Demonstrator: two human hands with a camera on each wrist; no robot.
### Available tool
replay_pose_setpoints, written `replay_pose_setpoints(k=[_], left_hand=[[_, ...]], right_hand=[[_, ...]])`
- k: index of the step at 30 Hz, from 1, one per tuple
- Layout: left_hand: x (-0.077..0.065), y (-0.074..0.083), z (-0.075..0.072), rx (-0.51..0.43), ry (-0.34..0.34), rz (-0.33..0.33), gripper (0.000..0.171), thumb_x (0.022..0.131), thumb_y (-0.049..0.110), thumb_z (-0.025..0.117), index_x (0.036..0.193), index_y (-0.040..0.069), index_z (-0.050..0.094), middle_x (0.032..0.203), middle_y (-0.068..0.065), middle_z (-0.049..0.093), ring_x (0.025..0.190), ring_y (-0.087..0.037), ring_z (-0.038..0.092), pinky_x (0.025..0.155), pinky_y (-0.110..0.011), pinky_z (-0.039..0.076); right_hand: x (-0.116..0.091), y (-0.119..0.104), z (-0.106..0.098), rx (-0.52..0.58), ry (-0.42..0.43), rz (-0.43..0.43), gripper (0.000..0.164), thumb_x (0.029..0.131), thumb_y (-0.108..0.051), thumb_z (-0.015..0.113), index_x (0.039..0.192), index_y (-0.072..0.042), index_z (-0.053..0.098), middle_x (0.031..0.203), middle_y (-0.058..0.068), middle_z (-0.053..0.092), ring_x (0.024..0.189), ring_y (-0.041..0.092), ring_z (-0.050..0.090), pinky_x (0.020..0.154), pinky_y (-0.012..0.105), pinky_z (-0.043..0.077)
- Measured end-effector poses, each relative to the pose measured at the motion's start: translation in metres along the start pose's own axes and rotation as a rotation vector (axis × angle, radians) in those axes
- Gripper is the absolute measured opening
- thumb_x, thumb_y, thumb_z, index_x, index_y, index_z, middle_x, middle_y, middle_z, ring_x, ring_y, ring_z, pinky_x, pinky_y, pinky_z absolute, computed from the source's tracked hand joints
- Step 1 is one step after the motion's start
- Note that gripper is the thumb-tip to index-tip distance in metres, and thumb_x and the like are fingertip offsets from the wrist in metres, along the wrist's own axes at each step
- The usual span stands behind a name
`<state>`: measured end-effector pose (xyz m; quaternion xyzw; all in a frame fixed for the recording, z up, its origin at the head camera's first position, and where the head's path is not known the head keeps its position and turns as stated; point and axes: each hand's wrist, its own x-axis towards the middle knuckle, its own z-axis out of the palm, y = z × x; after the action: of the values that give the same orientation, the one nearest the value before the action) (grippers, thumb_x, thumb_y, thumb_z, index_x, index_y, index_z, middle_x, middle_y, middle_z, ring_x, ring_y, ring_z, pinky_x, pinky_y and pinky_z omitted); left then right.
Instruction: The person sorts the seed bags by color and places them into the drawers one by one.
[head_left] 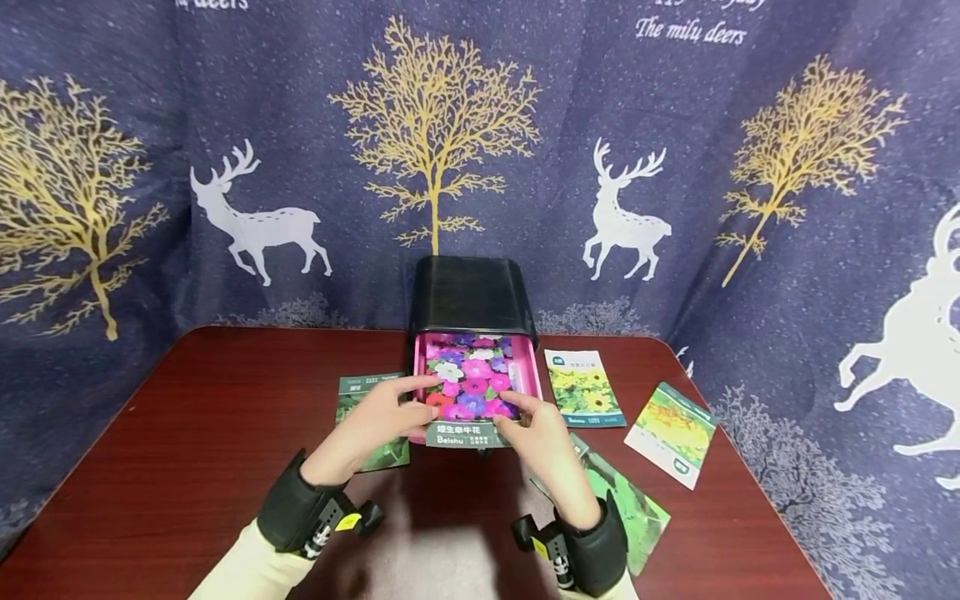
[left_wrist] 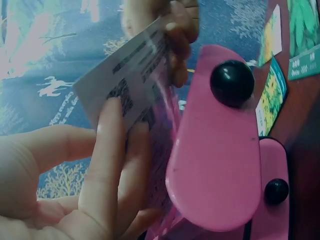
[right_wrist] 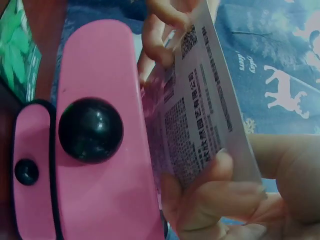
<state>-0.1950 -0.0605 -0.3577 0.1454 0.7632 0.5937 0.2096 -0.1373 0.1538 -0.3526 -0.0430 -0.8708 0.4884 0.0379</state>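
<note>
The left hand [head_left: 386, 417] and right hand [head_left: 546, 429] pinch the left and right sides of a flat, multicoloured flower-printed packet [head_left: 474, 385] over a pulled-out pink plastic drawer [right_wrist: 107, 195]. Positioning seems in hand; lowering or lifting calls for a level grip.

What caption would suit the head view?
Left hand and right hand hold a flowered packet at an open pink drawer.

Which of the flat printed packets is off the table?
The rectangular packet with pink, purple, red and white flowers, held up by the left grip and right grip at the open pink plastic drawer; the other packets lie on the dark-red table.
</note>
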Motion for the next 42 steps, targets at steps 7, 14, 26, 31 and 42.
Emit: replay_pose_setpoints(k=[7,14,26,31,42], left_hand=[[0.016,0.005,0.006,0.105,0.081,0.033,0.051,0.086,0.007,0.060,0.136,0.011,0.048,0.101,-0.012,0.065,0.082,-0.018,0.059,0.066,-0.027,0.046],[0.027,0.005,0.013,0.309,0.128,0.141,0.048,0.082,0.001,0.058,0.130,0.002,0.054,0.137,-0.020,0.049,0.117,-0.034,0.054,0.073,-0.030,0.048],[0.032,0.012,0.040,0.639,0.204,0.191,0.040,0.081,-0.005,0.058,0.121,-0.002,0.060,0.137,-0.030,0.042,0.127,-0.042,0.042,0.100,-0.049,0.042],[0.033,0.008,0.049,0.757,0.270,0.263,0.034,0.079,-0.008,0.057,0.110,-0.001,0.065,0.124,-0.030,0.052,0.111,-0.043,0.049,0.095,-0.049,0.044],[0.027,0.005,0.054,1.000,0.310,0.326,0.018,0.075,-0.005,0.060,0.091,-0.001,0.067,0.090,-0.021,0.063,0.085,-0.035,0.052,0.077,-0.042,0.045]], right_hand=[[0.016,-0.005,0.004,-0.158,0.062,-0.043,0.038,0.085,-0.011,0.062,0.122,0.000,0.061,0.096,0.013,0.066,0.058,0.015,0.050,0.056,0.029,0.044],[0.031,-0.006,0.012,-0.290,0.153,-0.088,0.037,0.084,-0.008,0.064,0.118,0.007,0.060,0.117,0.026,0.058,0.113,0.035,0.052,0.095,0.046,0.044],[0.036,-0.001,0.022,-0.478,0.184,-0.146,0.029,0.082,-0.007,0.067,0.107,0.007,0.066,0.102,0.023,0.062,0.111,0.032,0.046,0.091,0.043,0.045],[0.038,0.002,0.026,-0.543,0.202,-0.206,0.015,0.077,-0.003,0.066,0.089,0.005,0.069,0.080,0.017,0.064,0.100,0.032,0.045,0.090,0.044,0.040],[0.035,0.000,0.038,-0.634,0.305,-0.232,0.021,0.084,-0.013,0.063,0.070,0.001,0.069,0.070,0.016,0.058,0.084,0.031,0.048,0.081,0.043,0.040]])
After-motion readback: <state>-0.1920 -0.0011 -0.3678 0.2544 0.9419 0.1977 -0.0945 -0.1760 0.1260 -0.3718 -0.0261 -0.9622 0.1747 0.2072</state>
